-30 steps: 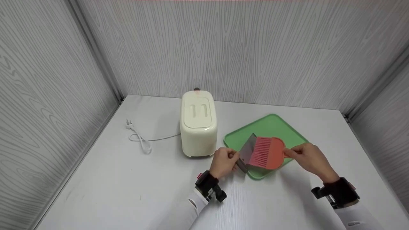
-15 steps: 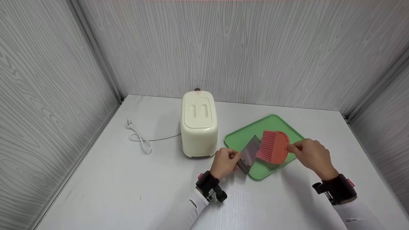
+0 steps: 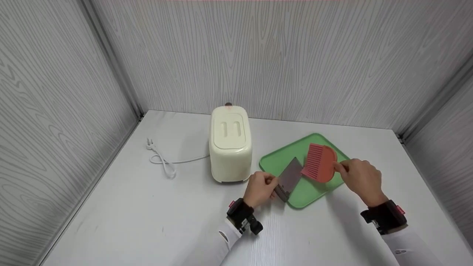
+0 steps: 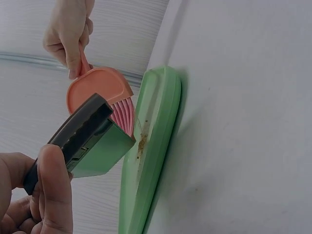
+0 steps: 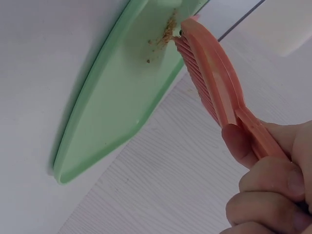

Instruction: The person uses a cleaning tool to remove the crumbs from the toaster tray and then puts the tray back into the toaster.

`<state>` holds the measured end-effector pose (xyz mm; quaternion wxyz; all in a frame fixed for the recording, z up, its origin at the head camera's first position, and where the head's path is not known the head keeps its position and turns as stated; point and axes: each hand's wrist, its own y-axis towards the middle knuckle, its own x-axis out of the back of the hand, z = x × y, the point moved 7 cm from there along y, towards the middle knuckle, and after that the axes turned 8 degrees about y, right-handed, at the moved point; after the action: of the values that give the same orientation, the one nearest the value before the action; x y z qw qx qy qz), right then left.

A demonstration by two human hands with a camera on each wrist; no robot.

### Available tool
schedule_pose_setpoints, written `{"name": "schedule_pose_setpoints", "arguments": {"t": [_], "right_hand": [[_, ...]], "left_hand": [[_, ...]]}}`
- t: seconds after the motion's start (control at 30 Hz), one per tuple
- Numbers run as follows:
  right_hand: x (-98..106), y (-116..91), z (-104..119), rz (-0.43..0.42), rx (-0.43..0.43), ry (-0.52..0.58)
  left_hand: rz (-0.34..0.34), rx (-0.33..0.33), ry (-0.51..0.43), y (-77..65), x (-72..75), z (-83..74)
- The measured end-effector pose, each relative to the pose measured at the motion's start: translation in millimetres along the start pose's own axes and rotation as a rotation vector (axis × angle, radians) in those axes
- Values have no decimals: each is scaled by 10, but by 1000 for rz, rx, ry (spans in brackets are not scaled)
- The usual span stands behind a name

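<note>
In the head view my left hand (image 3: 258,189) pinches the dark edge of a thin metal crumb tray (image 3: 291,176), which is tilted over the green tray (image 3: 312,192). My right hand (image 3: 363,181) grips the short handle of an orange hand brush (image 3: 326,165) with pink bristles. The bristle tips sit close to the crumb tray's far edge; whether they touch it I cannot tell. Brown crumbs (image 4: 142,143) lie on the green tray beneath, and the right wrist view shows those crumbs (image 5: 168,31) by the brush's end.
A cream toaster (image 3: 231,159) stands left of the green tray, close to my left hand. Its white cord (image 3: 184,161) runs left to a plug (image 3: 150,144) on the white table (image 3: 147,221). Grey wood-grain panels (image 3: 258,59) enclose the back and sides.
My right hand has lifted the brush off the crumb tray's surface, away toward the back and right. The crumb tray has turned slightly in my left hand, which otherwise stays in place.
</note>
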<state>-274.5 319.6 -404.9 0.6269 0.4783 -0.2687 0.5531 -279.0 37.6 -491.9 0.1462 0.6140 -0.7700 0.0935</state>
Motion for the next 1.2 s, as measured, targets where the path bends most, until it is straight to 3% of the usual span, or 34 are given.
{"name": "schedule_pose_setpoints", "arguments": {"t": [0.27, 0.57, 0.8, 0.97, 1.2], "right_hand": [[52, 8, -42, -110, 14, 25], [174, 47, -94, -118, -47, 81], [220, 99, 16, -119, -56, 164], [98, 98, 65, -37, -69, 283], [-229, 62, -97, 184, -235, 545]], "left_hand": [[6, 28, 17, -2, 1, 20], [-3, 21, 40, -9, 6, 15], [-7, 13, 34, -4, 4, 10], [-17, -7, 21, 1, 9, 13], [-16, -7, 29, 0, 9, 17]]}}
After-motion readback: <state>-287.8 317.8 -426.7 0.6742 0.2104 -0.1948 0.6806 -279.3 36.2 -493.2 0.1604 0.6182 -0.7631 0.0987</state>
